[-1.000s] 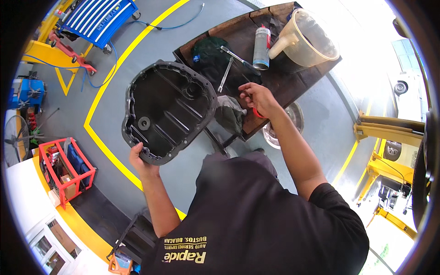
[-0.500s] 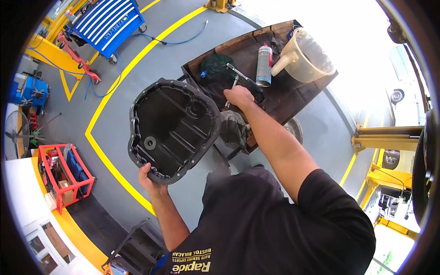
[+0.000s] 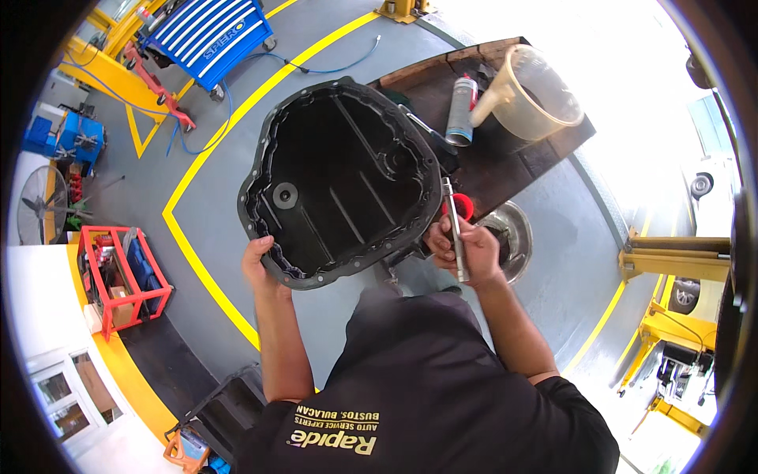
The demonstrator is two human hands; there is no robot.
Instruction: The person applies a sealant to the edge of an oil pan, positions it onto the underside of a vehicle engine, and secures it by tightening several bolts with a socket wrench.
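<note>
I have the black oil pan [image 3: 359, 170] up in front of me, open side toward me, above the floor and overlapping the near edge of the desk [image 3: 525, 162]. My left hand [image 3: 264, 257] grips its lower-left rim, thumb on the flange; my right hand [image 3: 474, 246] is curled around a slim chrome wrench [image 3: 455, 229] (whether those fingers also touch the rim, I can't tell). So far, I'd judge, the pan is off any vehicle and both pan and wrench are picked up. Putting the pan down or fitting it isn't done, and the wrench is set on no bolt that I can see. Another silver tool [image 3: 429, 128] lies on the desk beyond the pan, near the spray can [image 3: 460, 114] and the translucent pitcher [image 3: 530, 117].
</note>
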